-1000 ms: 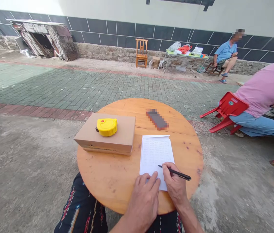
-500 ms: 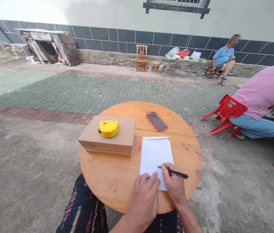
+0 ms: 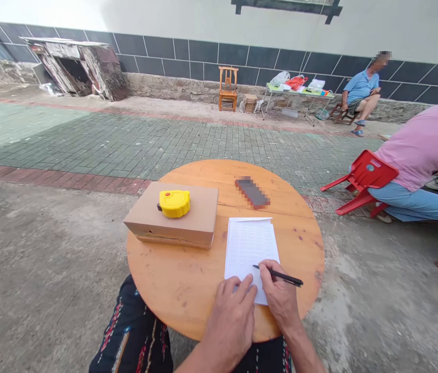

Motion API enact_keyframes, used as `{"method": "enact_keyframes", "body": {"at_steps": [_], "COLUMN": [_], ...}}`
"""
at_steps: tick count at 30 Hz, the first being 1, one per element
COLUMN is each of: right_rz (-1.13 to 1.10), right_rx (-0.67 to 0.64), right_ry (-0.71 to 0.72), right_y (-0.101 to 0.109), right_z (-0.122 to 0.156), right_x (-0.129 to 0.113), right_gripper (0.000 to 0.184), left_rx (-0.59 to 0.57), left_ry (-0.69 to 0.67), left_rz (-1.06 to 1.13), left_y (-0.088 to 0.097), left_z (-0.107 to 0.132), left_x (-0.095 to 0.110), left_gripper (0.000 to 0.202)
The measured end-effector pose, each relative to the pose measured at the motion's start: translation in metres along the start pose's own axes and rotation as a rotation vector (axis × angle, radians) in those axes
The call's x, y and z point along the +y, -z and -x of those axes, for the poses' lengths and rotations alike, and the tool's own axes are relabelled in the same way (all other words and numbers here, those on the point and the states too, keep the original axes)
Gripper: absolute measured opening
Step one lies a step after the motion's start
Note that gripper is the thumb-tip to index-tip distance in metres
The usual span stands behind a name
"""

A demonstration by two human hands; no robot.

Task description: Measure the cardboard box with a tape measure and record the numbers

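Note:
My right hand [image 3: 281, 292] is closed around a black pen [image 3: 283, 276], its tip on a white sheet of paper [image 3: 248, 238] with rows of small writing. The lower left corner of the paper lies under my left hand [image 3: 234, 308], which rests with its fingers stretched out. Both hands are at the near edge of a round wooden table [image 3: 180, 290]. To the left, a yellow tape measure [image 3: 174, 203] sits on top of a brown cardboard box [image 3: 199, 207]. Beyond the paper lies a dark, blurred flat object with a red edge [image 3: 252, 192].
At the right, a person in a pink shirt [image 3: 428, 140] sits on a red plastic chair [image 3: 372, 168]. By the wall sits another person in a blue shirt [image 3: 362, 85], beside a folding table [image 3: 300, 91] with bags. A wooden chair [image 3: 228, 90] stands against the wall.
The view has shifted very slightly. My right hand still holds the pen at the paper, with its tip at almost the same spot; my left hand stays in place.

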State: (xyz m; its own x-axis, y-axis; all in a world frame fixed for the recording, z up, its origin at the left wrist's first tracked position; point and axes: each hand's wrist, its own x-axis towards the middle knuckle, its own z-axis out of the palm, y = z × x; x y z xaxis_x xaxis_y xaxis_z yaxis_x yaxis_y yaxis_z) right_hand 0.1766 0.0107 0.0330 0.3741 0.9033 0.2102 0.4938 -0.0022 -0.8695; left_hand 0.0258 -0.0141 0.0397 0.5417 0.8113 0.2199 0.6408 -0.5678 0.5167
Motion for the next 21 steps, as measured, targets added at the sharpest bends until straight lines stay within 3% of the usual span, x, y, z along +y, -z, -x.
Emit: {"method": "enact_keyframes", "body": {"at_steps": [21], "right_rz": [0.014], "right_rx": [0.004], "right_ry": [0.013], "right_y": [0.0008], "right_z": [-0.0003], "right_x": [0.0008], "right_gripper": [0.028], "left_rx": [-0.01], "left_ry": [0.003], "left_rz": [-0.02], "left_y": [0.0005], "left_z": [-0.0007], "left_x": [-0.0011], "left_gripper": [0.042]}}
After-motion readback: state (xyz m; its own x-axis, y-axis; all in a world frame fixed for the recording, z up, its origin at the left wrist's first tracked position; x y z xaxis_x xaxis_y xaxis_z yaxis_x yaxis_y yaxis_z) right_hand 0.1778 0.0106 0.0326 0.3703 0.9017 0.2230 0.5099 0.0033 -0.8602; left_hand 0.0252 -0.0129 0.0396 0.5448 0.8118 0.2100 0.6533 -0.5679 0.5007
